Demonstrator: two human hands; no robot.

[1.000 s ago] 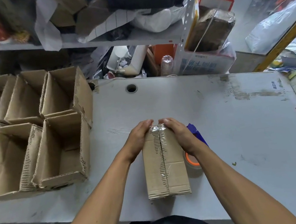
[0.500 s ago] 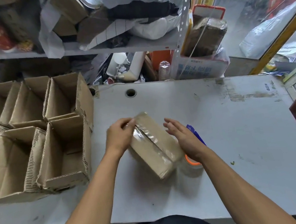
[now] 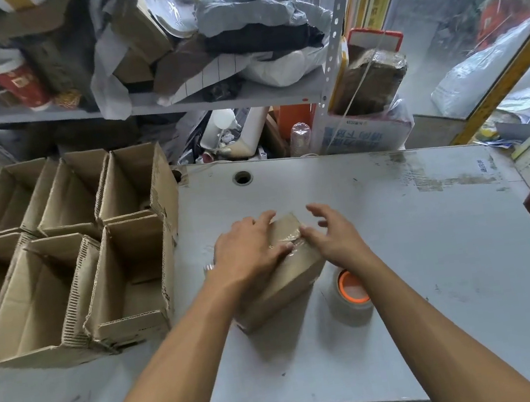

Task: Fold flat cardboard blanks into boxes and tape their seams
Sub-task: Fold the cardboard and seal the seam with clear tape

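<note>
the box (image 3: pixel 287 266) has swung round since half a second ago, its taped end now pointing up and away, its long body slanting back toward the person. the left hand (image 3: pixel 247 251) has slid from the box's far corner onto its top, palm down, fingers straight and pressing flat on the glossy tape. the right hand (image 3: pixel 334 235) has come in from the side to the taped end; its grip is apart, fingers spread and loosely bent, only the thumb side touching the box edge.

the box is plain brown cardboard, a long block shape, resting on the pale grey desk (image 3: pixel 437 261) near the middle. clear tape shines crinkled over its upper end.

just right of the box stands one roll of tape (image 3: pixel 351 294), clear with an orange core, more exposed now that the right forearm has shifted.

on the left of the desk, open cardboard boxes (image 3: pixel 130 276) sit packed side by side in two rows, ribbed cut edges showing; seven are at least partly in view. a round hole (image 3: pixel 242 177) sits in the desk's far edge.
</note>
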